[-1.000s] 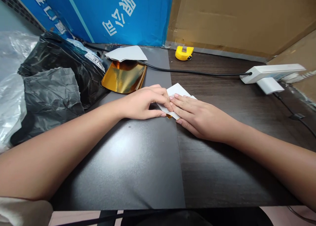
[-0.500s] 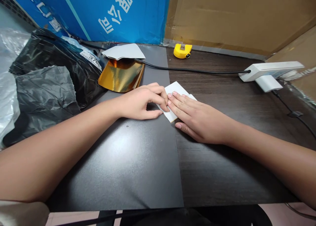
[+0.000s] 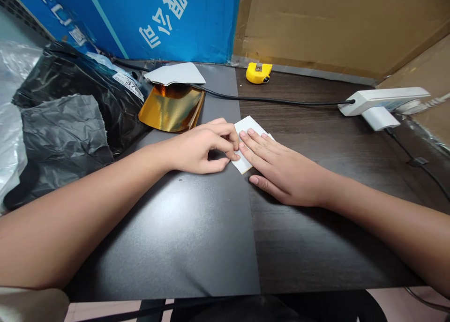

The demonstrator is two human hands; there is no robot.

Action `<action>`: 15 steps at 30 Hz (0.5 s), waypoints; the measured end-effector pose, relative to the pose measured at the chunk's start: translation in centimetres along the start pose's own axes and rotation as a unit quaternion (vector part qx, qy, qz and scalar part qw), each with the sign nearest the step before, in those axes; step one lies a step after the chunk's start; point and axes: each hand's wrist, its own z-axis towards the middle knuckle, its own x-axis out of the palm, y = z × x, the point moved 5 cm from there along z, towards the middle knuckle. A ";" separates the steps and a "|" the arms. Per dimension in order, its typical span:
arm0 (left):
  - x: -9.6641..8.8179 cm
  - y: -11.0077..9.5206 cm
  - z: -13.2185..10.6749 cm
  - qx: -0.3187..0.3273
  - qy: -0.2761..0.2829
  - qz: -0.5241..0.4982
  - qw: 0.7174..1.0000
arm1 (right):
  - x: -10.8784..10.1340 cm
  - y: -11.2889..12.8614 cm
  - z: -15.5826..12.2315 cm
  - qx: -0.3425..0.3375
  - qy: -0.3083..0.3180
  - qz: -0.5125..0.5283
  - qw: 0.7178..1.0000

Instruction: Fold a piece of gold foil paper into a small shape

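Observation:
A small folded sheet of paper (image 3: 248,123), white on top with a thin golden line at its lower corner, lies at an angle on the desk. My left hand (image 3: 204,146) has its fingers curled, thumb and fingertips pinching the paper's left edge. Across the paper's right part my right hand (image 3: 281,165) rests flat, fingers stretched out and pressing down, hiding much of the sheet. The fingertips of both hands nearly meet on the paper. Beyond my left hand lies a stack of gold foil paper (image 3: 170,107), its white back side (image 3: 177,73) showing where it bends over.
A yellow tape measure (image 3: 258,72) sits near the cardboard box (image 3: 316,26). A black cable (image 3: 274,100) runs to a white power strip (image 3: 383,98) with a plug at right. Black plastic bags (image 3: 66,120) fill the left, before a blue box (image 3: 193,26).
My right hand's fingers have shifted very slightly on the paper, and less of its right edge shows. The left hand stays nearly still. The whole view has moved a touch.

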 end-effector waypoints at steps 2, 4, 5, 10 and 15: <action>0.0 -0.1 0.0 0.013 -0.004 0.010 1.000 | 0.1 -0.1 -0.1 -0.001 0.006 0.008 1.000; -0.1 -0.1 0.0 0.023 -0.003 0.019 1.000 | 0.1 -0.1 -0.2 0.000 0.010 0.012 1.000; -0.1 -0.2 0.0 0.026 -0.003 0.023 0.999 | 0.1 -0.1 -0.2 0.001 0.011 0.013 1.000; -0.1 -0.5 0.0 0.029 -0.004 0.048 0.998 | 0.1 0.3 -0.2 0.018 0.001 -0.010 1.000; 0.1 -0.9 0.1 0.032 -0.001 0.072 0.997 | 0.0 0.1 -0.3 0.062 -0.019 -0.052 0.997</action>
